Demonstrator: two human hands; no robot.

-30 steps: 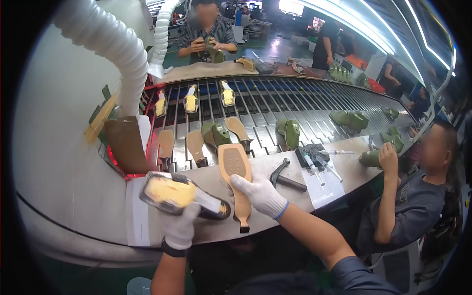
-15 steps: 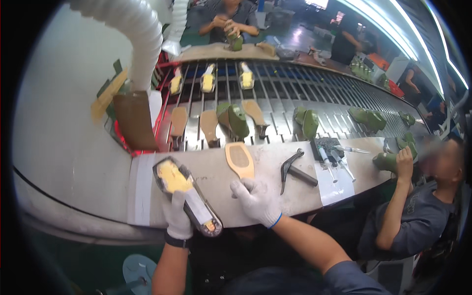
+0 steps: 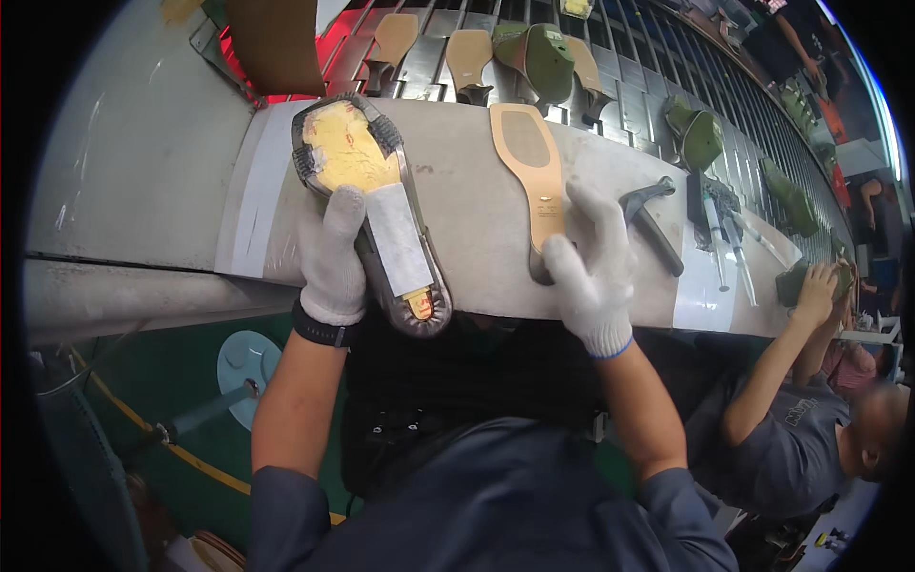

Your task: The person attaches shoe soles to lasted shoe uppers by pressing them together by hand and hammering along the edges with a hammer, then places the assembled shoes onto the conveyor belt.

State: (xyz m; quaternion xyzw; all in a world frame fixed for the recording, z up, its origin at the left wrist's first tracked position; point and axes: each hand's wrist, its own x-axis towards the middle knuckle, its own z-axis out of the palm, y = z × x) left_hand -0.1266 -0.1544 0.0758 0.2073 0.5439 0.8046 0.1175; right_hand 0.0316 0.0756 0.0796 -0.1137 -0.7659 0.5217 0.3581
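Observation:
My left hand point(image 3: 332, 257), in a white glove, grips a lasted shoe point(image 3: 345, 153) bottom side up, its thumb lying over the inner edge. The shoe bottom has a yellow forepart, a pale strip along the shank and gathered dark edges around the heel. A tan shoe sole point(image 3: 530, 153) with a dark heel lies on the bench, to the right of that shoe. Beside its heel end is my right hand point(image 3: 596, 276), also gloved, thumb and fingers apart. Nothing shows between them; whether they touch the heel is hard to tell.
A hammer point(image 3: 658, 234) lies right of my right hand, with several syringes point(image 3: 736, 250) beyond it. More tan soles point(image 3: 469, 59) and green shoes point(image 3: 548, 62) stand on the slatted conveyor. At the right, a co-worker's hand point(image 3: 816, 294) holds another green shoe.
The view has tipped downward. My right hand has gone from loosely curled to spread, and from below the tan sole to beside its heel. My left hand still grips the shoe.

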